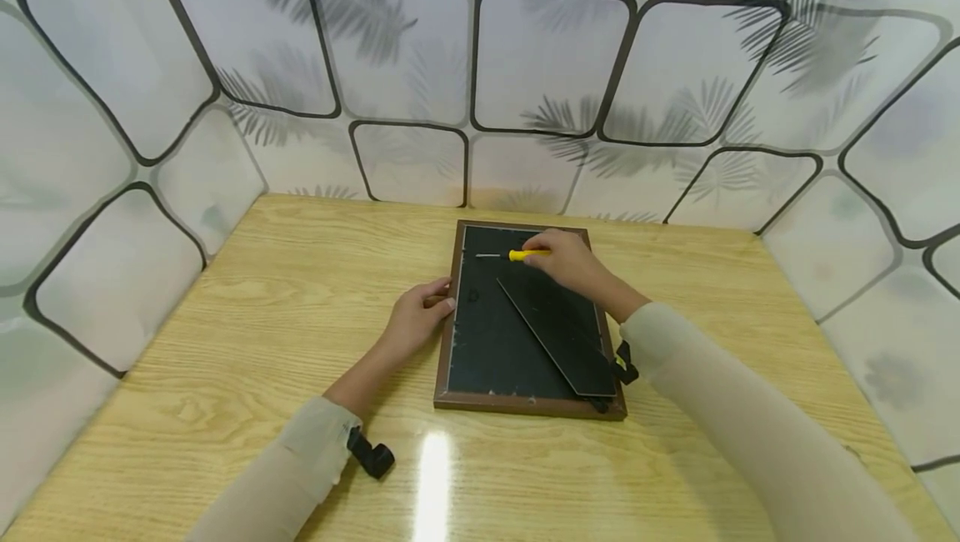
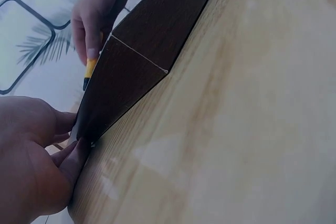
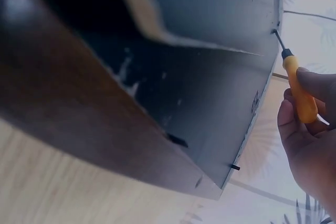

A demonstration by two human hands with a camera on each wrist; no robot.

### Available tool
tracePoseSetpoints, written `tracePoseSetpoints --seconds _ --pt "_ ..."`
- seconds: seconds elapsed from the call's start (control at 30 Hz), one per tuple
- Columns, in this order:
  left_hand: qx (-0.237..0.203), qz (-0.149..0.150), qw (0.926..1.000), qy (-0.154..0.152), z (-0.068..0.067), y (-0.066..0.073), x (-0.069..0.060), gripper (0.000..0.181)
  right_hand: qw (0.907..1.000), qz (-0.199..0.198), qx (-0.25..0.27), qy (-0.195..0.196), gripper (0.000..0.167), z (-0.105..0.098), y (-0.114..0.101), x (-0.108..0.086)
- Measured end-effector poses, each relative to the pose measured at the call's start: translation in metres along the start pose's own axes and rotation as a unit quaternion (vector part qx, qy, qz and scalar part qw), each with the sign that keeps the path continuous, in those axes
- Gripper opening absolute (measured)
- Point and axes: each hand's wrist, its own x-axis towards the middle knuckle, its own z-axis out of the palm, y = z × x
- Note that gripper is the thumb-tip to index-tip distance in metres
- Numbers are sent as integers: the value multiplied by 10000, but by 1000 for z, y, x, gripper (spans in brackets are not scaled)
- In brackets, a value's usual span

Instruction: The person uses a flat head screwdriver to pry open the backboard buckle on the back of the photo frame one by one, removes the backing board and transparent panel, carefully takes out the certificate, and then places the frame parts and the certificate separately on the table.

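Observation:
A picture frame with a brown rim (image 1: pixel 510 403) lies back up on the table, its black backing (image 1: pixel 487 342) and hinged stand flap (image 1: pixel 558 329) showing. My right hand (image 1: pixel 568 263) pinches a yellow screwdriver (image 1: pixel 519 256) over the upper part, its shaft pointing left. In the right wrist view the tip of the screwdriver (image 3: pixel 302 90) meets the inner edge of the frame, near a small tab. My left hand (image 1: pixel 418 317) holds the left side of the rim; in the left wrist view the fingers of that hand (image 2: pixel 31 156) pinch the frame's corner (image 2: pixel 121 87).
The wooden table (image 1: pixel 300 275) extends around the frame. A patterned wall covering (image 1: pixel 405 50) stands behind it and on both sides. Black camera mounts sit on both wrists, the left one (image 1: pixel 371 454) over the table in front of the frame.

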Motion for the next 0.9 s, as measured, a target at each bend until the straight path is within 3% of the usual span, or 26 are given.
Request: tracePoseSetpoints --seconds 0.43,0.9 --pt "89 99 9999 -42 0 1 0 48 9984 66 -343 -433 28 4 -10 14" --pt "102 122 9997 -169 -1 2 -1 49 9980 273 -366 -446 28 10 -6 24"
